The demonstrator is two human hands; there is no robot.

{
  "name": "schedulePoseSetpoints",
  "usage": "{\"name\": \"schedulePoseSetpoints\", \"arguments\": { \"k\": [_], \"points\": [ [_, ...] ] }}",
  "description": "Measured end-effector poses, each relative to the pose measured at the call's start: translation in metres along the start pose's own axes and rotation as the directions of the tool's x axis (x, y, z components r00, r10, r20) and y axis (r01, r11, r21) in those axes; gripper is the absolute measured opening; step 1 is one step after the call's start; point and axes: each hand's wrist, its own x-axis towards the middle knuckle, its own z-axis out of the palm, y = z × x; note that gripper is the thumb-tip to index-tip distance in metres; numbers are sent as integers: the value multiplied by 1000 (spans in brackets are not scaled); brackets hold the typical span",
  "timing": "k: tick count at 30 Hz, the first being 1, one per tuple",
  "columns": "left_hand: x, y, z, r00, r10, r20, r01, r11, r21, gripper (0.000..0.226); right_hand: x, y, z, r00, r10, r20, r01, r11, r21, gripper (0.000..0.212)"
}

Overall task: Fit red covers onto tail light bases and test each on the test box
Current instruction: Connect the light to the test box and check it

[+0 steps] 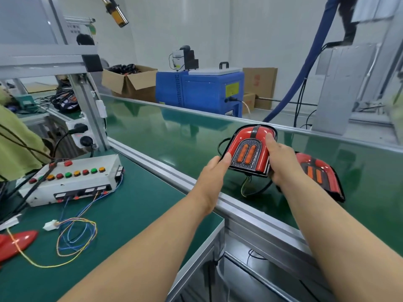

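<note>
— Red glossy plastic on a black base, two orange bars in the middle: that tail light (250,149) is held in both hands above the shiny green conveyor belt (174,131), right of centre.

— How are they holding it?

— The left hand (214,168) pinches the near left corner, thumb on the lens and fingers underneath. The right hand (281,162) grips the right edge, thumb laid along the cover and fingers curled below. Its black lead and thin wires hang free beneath.

— So which step is this?

— The cover looks seated, so I'd say fitting is done for this one. I can't tell whether it has been tested: the bars look unlit and nothing is plugged in. A second tail light (318,175) of the same kind lies on the belt just right of it.

— And next?

— If untested, it needs to go left and nearer, to the grey metal test box (72,179) with its coloured buttons. There its lead has to meet the small white plug (50,225) lying on the dark green desk (120,225). Otherwise it should be set down beside its twin, lens up, without trapping the wires.

— The rest of the room?

— A loose red cover (17,243) sits at the near left edge of the desk. Far off are a blue machine (200,90), an open cardboard carton (128,81) and a thick blue hose (305,68), against white walls.
</note>
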Motion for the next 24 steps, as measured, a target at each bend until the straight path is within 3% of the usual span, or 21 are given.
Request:
{"name": "schedulePoseSetpoints", "arguments": {
  "k": [5, 8, 11, 18, 21, 24],
  "points": [
    [2, -6, 6, 1000, -28, 15, 28, 999, -27, 84, 8, 1, -2, 999, 9, -51, -15, 994, -110, 44],
    [2, -8, 4, 1000, -24, 3, 24, 999, -28, 89, 8, 6, 1, 994, -28, -103, 7, 981, -196, 53],
    [1, -10, 4, 999, -29, -14, 29, 1000, -10, 89, 7, 13, 2, 969, -186, -161, 117, 924, -365, 58],
    [0, -17, 2, 1000, -22, -9, 23, 991, 135, 62, 9, 21, 3, 945, -313, -90, 199, 773, -603, 53],
    [-4, -13, 4, 1000, -8, 2, 8, 967, 253, 34, 6, 23, 4, 948, -316, -49, 195, 692, -695, 53],
    [-8, -9, 6, 1000, 20, 1, -19, 939, 343, 39, 2, 22, 5, 952, -305, -3, 196, 620, -759, 53]
  ]
}}
